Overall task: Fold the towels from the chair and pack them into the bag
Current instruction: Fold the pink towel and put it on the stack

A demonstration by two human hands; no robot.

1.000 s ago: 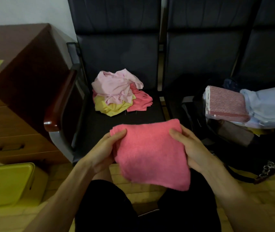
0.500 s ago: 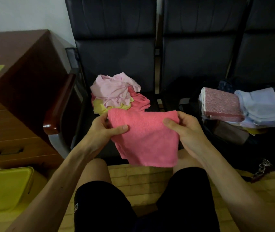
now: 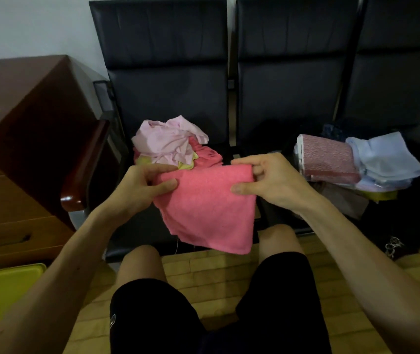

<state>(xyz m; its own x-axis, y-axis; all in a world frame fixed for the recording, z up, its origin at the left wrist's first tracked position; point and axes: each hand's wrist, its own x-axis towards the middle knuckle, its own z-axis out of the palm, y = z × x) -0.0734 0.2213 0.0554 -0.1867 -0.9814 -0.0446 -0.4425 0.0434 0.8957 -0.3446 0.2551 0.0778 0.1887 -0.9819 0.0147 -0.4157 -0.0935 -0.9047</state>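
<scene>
Pink towel (image 3: pixel 203 210) pinched by both top corners, hanging in front of the knees, just short of the chair (image 3: pixel 168 85). Left hand (image 3: pixel 137 190) clamped on the left corner, thumb on the front; right hand (image 3: pixel 270 180) gripping the right corner the same way. Held up like that probably to let the cloth drop straight and keep the edges lined up for one more fold. Unfolded pile (image 3: pixel 170 144) waiting on the seat just behind. Bag (image 3: pixel 408 226) off to the right, already stacked with folded towels (image 3: pixel 331 159), so looks like an easy reach from here.
</scene>
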